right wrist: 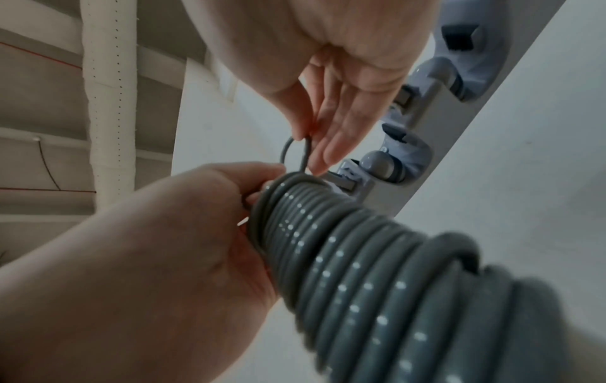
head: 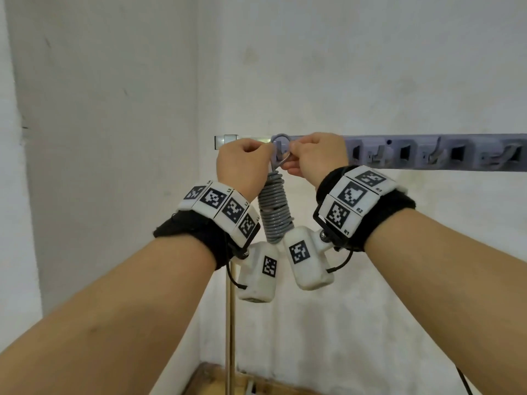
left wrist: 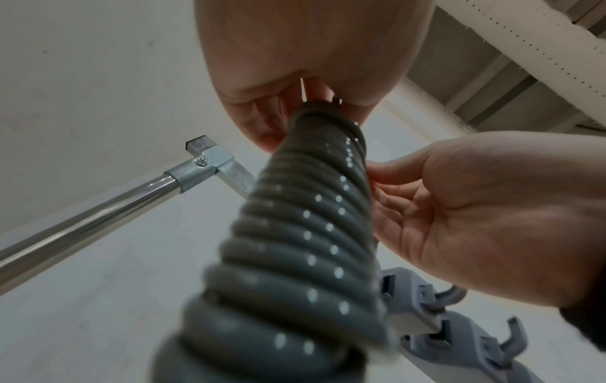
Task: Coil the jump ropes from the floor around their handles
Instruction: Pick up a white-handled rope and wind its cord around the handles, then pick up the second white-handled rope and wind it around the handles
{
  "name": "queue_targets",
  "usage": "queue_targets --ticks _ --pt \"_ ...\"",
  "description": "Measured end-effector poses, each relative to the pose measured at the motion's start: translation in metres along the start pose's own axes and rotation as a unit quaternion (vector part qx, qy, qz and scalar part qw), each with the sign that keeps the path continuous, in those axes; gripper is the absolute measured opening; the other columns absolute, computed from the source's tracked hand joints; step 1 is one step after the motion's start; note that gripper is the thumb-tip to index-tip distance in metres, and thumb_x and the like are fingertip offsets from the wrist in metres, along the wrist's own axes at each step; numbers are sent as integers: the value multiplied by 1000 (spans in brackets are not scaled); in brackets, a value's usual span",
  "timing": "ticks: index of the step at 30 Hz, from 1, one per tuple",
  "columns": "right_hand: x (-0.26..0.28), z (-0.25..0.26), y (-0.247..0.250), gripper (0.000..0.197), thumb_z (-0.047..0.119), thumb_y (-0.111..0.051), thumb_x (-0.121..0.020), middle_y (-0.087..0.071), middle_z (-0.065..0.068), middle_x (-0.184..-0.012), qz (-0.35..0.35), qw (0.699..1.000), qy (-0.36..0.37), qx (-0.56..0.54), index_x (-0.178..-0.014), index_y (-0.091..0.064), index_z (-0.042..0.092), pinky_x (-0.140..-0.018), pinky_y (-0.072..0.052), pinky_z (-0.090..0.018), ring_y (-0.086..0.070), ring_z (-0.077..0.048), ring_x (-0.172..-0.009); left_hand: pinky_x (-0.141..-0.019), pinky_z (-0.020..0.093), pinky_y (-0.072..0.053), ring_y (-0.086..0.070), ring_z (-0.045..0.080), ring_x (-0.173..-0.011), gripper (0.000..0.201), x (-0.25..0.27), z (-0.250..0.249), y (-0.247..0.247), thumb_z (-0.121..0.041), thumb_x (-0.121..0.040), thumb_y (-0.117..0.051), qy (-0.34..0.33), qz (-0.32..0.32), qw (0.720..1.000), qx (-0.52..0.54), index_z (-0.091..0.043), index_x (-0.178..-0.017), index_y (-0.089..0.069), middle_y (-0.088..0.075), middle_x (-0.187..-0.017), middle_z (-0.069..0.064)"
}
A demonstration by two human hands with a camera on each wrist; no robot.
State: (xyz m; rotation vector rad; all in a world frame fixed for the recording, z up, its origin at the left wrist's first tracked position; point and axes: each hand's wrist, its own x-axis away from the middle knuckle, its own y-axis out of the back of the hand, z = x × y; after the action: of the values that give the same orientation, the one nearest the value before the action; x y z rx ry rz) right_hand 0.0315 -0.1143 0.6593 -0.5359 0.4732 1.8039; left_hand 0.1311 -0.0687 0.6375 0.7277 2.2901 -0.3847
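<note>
Rope coil (head: 274, 210) before hook rail (head: 427, 152).

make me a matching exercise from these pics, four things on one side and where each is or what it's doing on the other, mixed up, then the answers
Things
1. left hand
2. right hand
3. coiled grey rope
4. hook rail

Places or states
A. fixed along the wall, hooks sticking out
B. hangs down between the two wrists
C. grips the top end of the coil
D. pinches a small rope loop near a hook

Pairs: 1-C, 2-D, 3-B, 4-A
</note>
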Motion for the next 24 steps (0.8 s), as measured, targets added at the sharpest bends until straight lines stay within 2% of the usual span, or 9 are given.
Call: queue_targets --ticks 6,10,13,15,17,18,20,22,24 --pt "-19 -16 -9 26 10 -54 -94 -56 -8 -62 3 999 -34 -30 -68 -51 13 -46 -50 -22 -56 -9 -39 -72 43 -55 -56 18 -63 15 -20 15 -11 -14 -77 -63 6 4 1000 -27 -11 -64 -70 -64 -63 4" --pt "-16 -30 -12 14 11 -56 -92 -59 -7 -68 0 1000 -20 -2 -78 -55 11 -53 -54 -27 -61 -15 -48 -75 46 -58 -66 26 -70 15 -21 31 -15 -14 -78 -62 19 4 999 -37 -12 -65 -70 -69 -67 5" --pt "-13 -37 -12 16 11 -56 -92 -63 -8 -74 3 1000 -12 6 -76 -56 13 -63 -57 -31 -64 -18 -56 -75 42 -59 -65 16 -65 16 -17 41 -15 -16 -78 -62 17 12 999 -35 -16 -65 -71 -69 -62 -1" --pt "-9 -40 -9 8 9 -56 -92 -65 -10 -81 8 1000 -10 0 -84 -59 9 -67 -57 -30 -65 -18 -61 -74 39 -58 -64 14 -65 16 -13 43 -16 -20 -80 -62 -3 12 999 -37 -18 -66 -70 -68 -63 -4" --pt "-3 -42 -6 6 6 -55 -91 -67 -12 -89 12 1000 -10 -8 -94 -60 9 -69 -58 -29 -66 -17 -66 -71 33 -57 -63 7 -66 12 -7 44 -16 -28 -83 -63 -30 16 999 -39 -23 -74 -70 -67 -67 -8" --pt "0 -43 -4 8 6 -55 -90 -67 -11 -91 10 1000 -8 -7 -94 -60 10 -72 -58 -29 -67 -17 -70 -68 28 -54 -62 1 -65 11 -4 45 -16 -33 -84 -63 -42 23 998 -46 -24 -83 -69 -67 -71 -10" --pt "9 -47 1 11 8 -56 -89 -68 -8 -95 -4 1000 9 21 -87 -62 16 -81 -57 -36 -68 -20 -82 -63 16 -46 -60 -6 -67 25 5 48 -14 -44 -86 -61 -59 36 994 -81 -27 -103 -64 -65 -79 -13" --pt "19 -50 7 10 12 -56 -89 -68 -5 -101 -14 998 20 51 -90 -64 17 -89 -52 -41 -65 -22 -95 -66 15 -43 -58 -4 -76 37 14 53 -10 -49 -86 -59 -73 34 990 -114 -28 -116 -53 -60 -91 -13" --pt "33 -57 14 12 14 -56 -88 -67 -5 -102 -19 997 24 73 -96 -65 15 -91 -50 -43 -63 -23 -98 -74 19 -42 -54 6 -86 41 27 58 -3 -46 -86 -60 -102 16 986 -130 -23 -118 -48 -54 -100 -7"
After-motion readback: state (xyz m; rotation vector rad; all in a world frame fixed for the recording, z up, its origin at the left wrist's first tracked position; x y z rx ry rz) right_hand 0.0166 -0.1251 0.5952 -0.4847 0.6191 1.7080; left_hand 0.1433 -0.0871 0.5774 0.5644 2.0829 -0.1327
